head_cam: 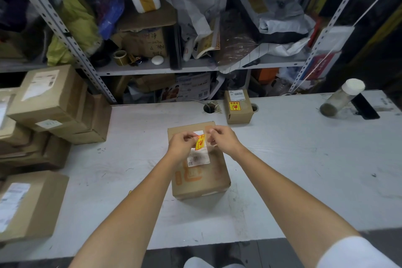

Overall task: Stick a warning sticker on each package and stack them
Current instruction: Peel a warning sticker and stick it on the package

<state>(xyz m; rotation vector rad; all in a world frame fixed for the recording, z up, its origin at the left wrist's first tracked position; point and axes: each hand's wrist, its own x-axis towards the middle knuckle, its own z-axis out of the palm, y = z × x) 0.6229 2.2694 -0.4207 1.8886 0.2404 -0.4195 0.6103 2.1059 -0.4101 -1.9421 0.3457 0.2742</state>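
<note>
Your forearms (130,202) reach over the cardboard package (202,183) on the table (304,159). Left hand (181,144) pinches the yellow warning sticker (199,142) above it; right hand (224,139) curls at its edge, hold unclear. Lay it flat, clear of the barcode label (197,159).

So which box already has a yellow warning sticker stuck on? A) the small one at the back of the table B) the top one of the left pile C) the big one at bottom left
A: the small box shows a yellow-and-red sticker on top.
</note>
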